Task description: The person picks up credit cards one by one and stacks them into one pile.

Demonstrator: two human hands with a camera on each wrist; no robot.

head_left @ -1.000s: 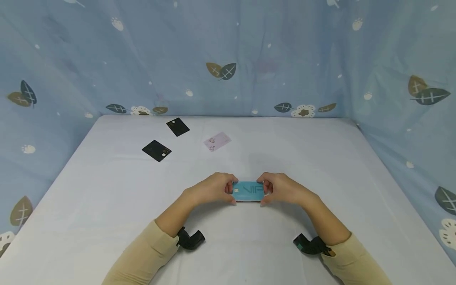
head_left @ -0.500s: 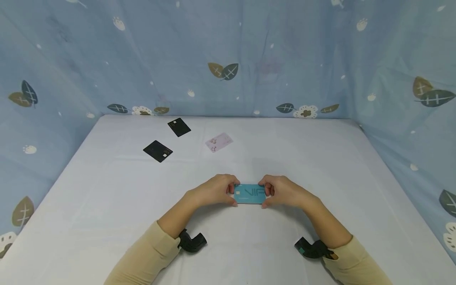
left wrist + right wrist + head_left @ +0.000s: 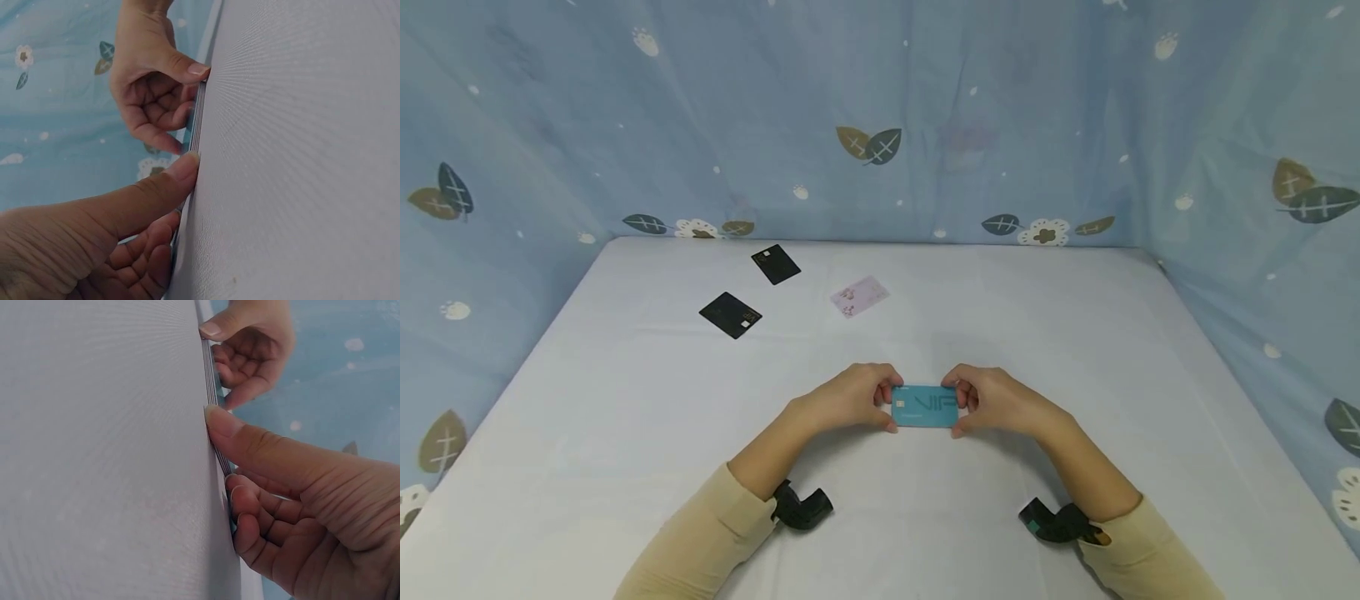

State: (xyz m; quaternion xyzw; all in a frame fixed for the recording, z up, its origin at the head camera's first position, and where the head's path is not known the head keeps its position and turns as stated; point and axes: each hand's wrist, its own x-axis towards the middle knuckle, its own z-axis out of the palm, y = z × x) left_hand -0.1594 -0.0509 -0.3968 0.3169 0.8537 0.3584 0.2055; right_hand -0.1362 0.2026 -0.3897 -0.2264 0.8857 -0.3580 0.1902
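A stack of cards, with a blue VIP card point(image 3: 925, 407) on top, lies low over the table in front of me. My left hand point(image 3: 850, 398) pinches its left end, thumb at the near edge and forefinger at the far edge. At the right end my right hand point(image 3: 1003, 402) grips it the same way. Several thin layers of the card stack point(image 3: 197, 119) show edge-on in the left wrist view, between both thumbs. The right wrist view shows the layered edge of the stack point(image 3: 211, 375) too, close to the white cloth.
Two black cards point(image 3: 731, 315) point(image 3: 776, 264) lie at the back left of the white-covered table point(image 3: 587, 400). Right of them is a pale pink card point(image 3: 860, 297). A blue patterned curtain point(image 3: 760, 108) stands behind the table and along both sides.
Both hands keep their hold and stay nearly in place. The blue card's face shows slightly fuller, and the dark line under its near edge is less visible than one second ago.
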